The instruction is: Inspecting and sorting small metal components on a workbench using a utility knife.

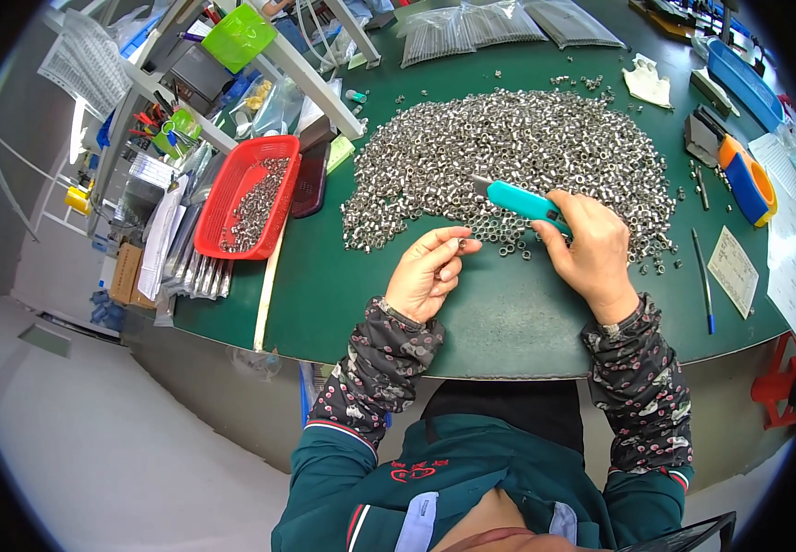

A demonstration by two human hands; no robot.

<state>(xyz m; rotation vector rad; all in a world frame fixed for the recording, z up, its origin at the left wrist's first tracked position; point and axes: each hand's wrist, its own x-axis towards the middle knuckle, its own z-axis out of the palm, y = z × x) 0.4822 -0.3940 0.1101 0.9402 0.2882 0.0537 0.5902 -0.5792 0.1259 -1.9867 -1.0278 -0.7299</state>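
My right hand (591, 244) grips a teal utility knife (522, 201), its blade out and angled up to the left over the near part of a wide pile of small metal rings (508, 138). Just left of the knife, my left hand (430, 271) pinches a small metal ring (461, 244) between thumb and fingertips, its other fingers curled in. Blade and ring are apart. Both hands are above the green tabletop (508, 322) at the pile's near edge.
A red plastic basket (255, 221) holding similar metal rings stands at the left. On the right lie a blue pen (706, 294), a paper card (734, 271) and an orange-and-blue tape dispenser (748, 184). Clear bags (481, 29) line the far side.
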